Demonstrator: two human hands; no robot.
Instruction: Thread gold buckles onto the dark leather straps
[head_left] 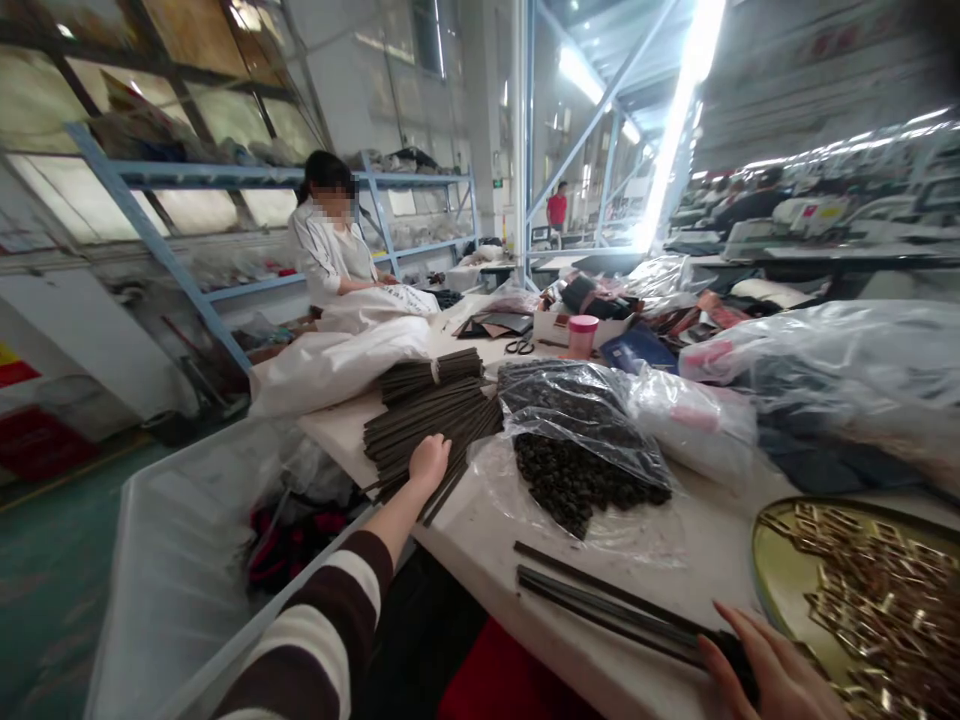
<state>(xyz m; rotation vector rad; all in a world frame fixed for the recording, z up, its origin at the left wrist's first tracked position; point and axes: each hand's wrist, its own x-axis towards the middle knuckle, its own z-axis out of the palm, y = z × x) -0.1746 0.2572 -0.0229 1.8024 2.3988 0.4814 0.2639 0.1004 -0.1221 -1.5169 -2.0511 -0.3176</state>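
My left hand is closed at the near side of a thick pile of dark, narrow strips, its fingertips pressed together on them. What exactly sits between those fingers is partly hidden. At lower right, my right hand has its thumb and fingers around the ends of a few long dark strips lying on the table. Between the two hands, small black pieces spill from a clear plastic bag.
An oval tray of metal buckles stands at right. A white bin is below the table's left edge. Scissors and a pink-lidded jar lie farther back, near plastic-wrapped bundles. Another person works behind white sacks.
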